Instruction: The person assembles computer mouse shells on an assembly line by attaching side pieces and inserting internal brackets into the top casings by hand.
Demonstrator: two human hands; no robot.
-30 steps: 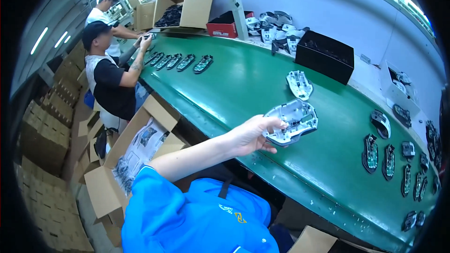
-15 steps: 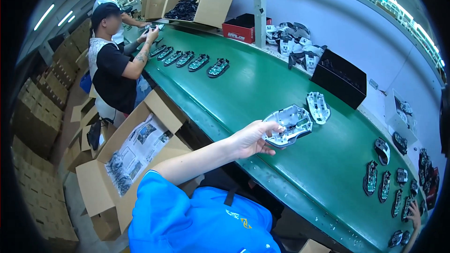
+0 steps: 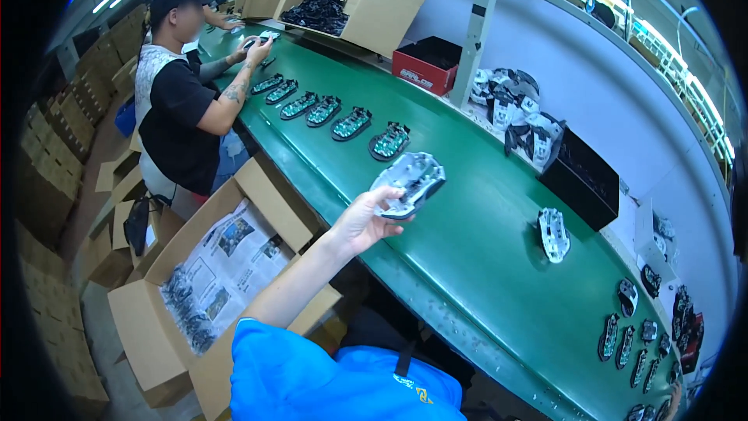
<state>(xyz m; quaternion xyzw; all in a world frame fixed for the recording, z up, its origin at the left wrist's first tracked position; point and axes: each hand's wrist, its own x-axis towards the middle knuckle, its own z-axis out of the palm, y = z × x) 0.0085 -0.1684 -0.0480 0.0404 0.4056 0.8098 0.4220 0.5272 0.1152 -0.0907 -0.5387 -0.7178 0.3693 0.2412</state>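
A light grey computer mouse shell (image 3: 414, 179), its hollow inner side showing, is gripped in my left hand (image 3: 366, 222) above the green table. My thumb lies inside its rim and the fingers are underneath. Another mouse shell (image 3: 554, 235), also inner side up, rests on the table to the right, apart from the hand. Just beyond the held shell sits a mouse base with a green circuit board (image 3: 389, 142). At the lower right rim, my right hand (image 3: 675, 396) shows only in part beside other mouse bases (image 3: 639, 366); its grip is hidden.
Several mouse bases (image 3: 323, 111) form a row toward a co-worker (image 3: 183, 101) at the left. Along the back stand a cardboard box of black parts (image 3: 389, 0), a red box (image 3: 425, 70), piled shells (image 3: 514, 101) and a black box (image 3: 580, 179). An open carton (image 3: 156, 320) is at lower left.
My left hand has moved left with the mouse shell, away from the one lying on the table. The view has shifted, and my right hand now sits lower at the rim.
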